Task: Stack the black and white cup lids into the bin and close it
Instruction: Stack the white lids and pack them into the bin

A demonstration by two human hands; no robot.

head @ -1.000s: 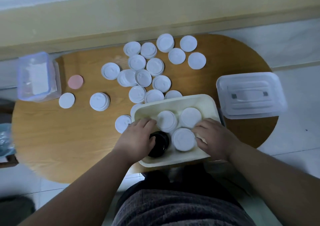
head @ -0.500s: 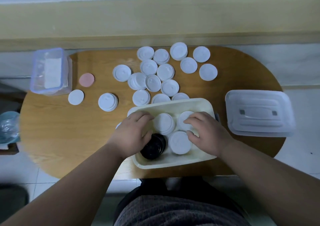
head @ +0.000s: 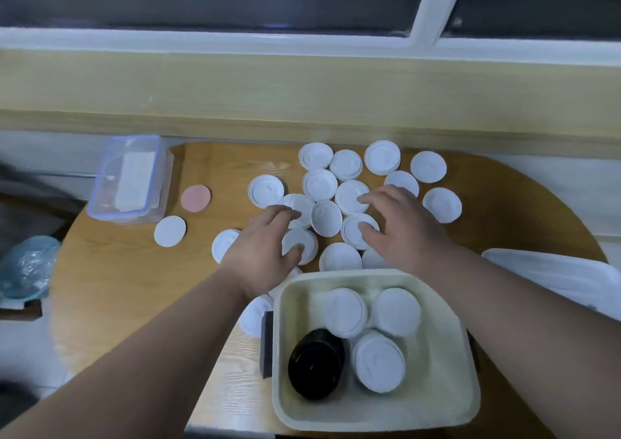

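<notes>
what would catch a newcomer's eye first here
A scatter of white cup lids covers the far middle of the wooden table, with the left hand and right hand spread over them. Nearer, a cream bin holds one black lid stack beside three white stacks.

Showing plain white on the scattered lids (head: 428, 166), glossy black on one stack (head: 314, 368) inside the cream bin (head: 437, 391), honey wood-grain across the table (head: 117, 287) (showing pink on one lone disc (head: 196, 197)).
</notes>
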